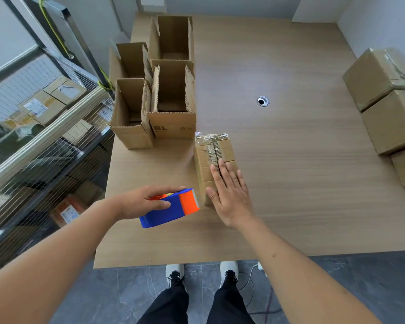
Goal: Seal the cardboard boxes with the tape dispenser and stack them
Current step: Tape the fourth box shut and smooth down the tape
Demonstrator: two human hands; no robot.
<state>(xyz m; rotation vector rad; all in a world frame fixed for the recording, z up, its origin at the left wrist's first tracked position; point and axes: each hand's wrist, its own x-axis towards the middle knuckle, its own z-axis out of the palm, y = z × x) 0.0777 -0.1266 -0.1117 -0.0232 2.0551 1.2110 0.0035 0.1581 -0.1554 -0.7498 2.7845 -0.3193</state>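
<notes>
On the wooden table (pixel 290 160), left hand (pixel 138 203) gripping a blue-and-orange tape dispenser (pixel 171 208), right hand (pixel 229 195) flat and unclenched atop a taped cardboard box (pixel 214 150), open boxes (pixel 154 90) behind, sealed boxes (pixel 388 101) stacked far right.

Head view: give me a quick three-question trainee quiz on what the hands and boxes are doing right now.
1. True or false: the left hand grips the tape dispenser.
2. How many open cardboard boxes stand at the table's far left?
3. The right hand rests on: A) the taped box, B) the stacked sealed boxes, C) the table.

Key: 1 true; 2 four; 3 A.
</notes>
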